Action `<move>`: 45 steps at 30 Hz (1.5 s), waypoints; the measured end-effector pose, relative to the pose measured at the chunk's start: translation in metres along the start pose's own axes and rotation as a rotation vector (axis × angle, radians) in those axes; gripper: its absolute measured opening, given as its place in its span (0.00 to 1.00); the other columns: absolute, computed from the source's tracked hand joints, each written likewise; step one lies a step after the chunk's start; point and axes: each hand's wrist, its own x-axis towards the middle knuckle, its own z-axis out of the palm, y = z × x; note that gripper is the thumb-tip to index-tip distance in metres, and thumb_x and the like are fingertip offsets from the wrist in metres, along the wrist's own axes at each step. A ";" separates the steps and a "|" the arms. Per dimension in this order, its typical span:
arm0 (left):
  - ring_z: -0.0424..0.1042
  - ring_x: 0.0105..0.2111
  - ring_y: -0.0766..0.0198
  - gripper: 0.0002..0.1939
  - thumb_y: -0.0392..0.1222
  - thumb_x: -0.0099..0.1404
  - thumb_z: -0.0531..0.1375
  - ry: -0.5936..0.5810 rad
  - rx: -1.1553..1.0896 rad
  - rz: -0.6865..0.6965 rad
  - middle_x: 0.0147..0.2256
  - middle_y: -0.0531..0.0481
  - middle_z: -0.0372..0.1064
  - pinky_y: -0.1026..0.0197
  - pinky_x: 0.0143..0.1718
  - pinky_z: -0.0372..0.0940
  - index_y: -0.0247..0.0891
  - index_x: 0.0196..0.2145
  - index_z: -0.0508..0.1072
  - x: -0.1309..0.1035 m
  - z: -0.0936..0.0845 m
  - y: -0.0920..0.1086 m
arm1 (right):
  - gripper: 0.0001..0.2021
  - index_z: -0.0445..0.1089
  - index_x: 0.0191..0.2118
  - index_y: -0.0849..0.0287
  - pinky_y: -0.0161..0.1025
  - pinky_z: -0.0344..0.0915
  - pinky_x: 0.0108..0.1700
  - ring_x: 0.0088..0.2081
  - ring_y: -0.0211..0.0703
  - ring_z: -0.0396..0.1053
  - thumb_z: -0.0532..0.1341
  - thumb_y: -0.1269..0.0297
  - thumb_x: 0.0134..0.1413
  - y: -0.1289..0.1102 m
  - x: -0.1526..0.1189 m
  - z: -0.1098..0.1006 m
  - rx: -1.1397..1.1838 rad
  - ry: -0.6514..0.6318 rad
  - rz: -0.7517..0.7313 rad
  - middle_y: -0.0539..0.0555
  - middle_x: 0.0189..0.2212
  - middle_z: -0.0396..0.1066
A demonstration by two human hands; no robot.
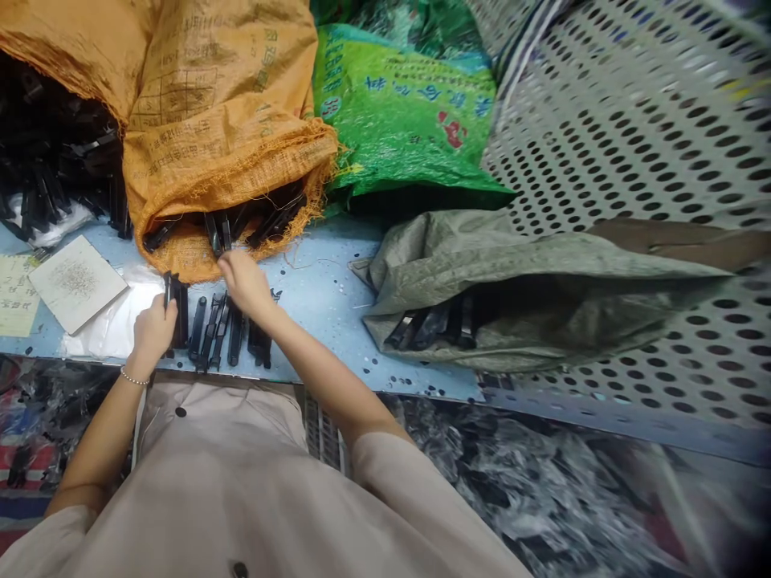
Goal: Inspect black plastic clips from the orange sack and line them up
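My left hand (pixel 153 327) is closed around a narrow black plastic part (pixel 169 291), held upright at the table's front. At the mouth of the orange woven sack (pixel 222 152), my right hand (pixel 246 281) pinches a long black plastic part (pixel 214 233); its fingertips are partly hidden. More black parts (pixel 283 217) lie inside that sack. Between my hands and the table edge, several similar black parts (pixel 208 331) lie side by side on the blue tabletop (pixel 325 297).
A white square block (pixel 78 283) rests on clear plastic bags (pixel 129 313) at the left, beside a yellow handwritten note (pixel 17 297). A green sack (pixel 409 112) and a grey-green sack (pixel 566 289) holding black parts stand rightward, before a perforated panel (pixel 638 136).
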 end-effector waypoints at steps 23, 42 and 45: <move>0.73 0.49 0.58 0.25 0.58 0.68 0.58 0.020 -1.153 0.092 0.51 0.41 0.71 0.54 0.52 0.67 0.39 0.54 0.69 0.031 0.028 0.037 | 0.32 0.47 0.69 0.60 0.52 0.67 0.53 0.52 0.56 0.71 0.54 0.57 0.64 -0.006 0.019 0.001 0.372 -0.079 0.079 0.66 0.58 0.68; 0.65 0.23 0.71 0.22 0.57 0.57 0.69 -0.177 -1.402 -0.164 0.29 0.55 0.66 0.67 0.23 0.62 0.39 0.38 0.67 0.008 -0.002 0.055 | 0.27 0.66 0.35 0.57 0.38 0.63 0.35 0.32 0.43 0.66 0.44 0.39 0.69 -0.023 -0.055 -0.008 0.421 -0.213 -0.274 0.55 0.29 0.68; 0.65 0.23 0.72 0.23 0.56 0.56 0.70 -0.297 -1.478 -0.236 0.30 0.55 0.65 0.69 0.22 0.62 0.39 0.39 0.67 0.004 -0.006 0.057 | 0.22 0.67 0.38 0.58 0.40 0.63 0.40 0.38 0.46 0.67 0.45 0.48 0.72 -0.022 -0.086 -0.002 0.162 -0.186 -0.452 0.59 0.35 0.71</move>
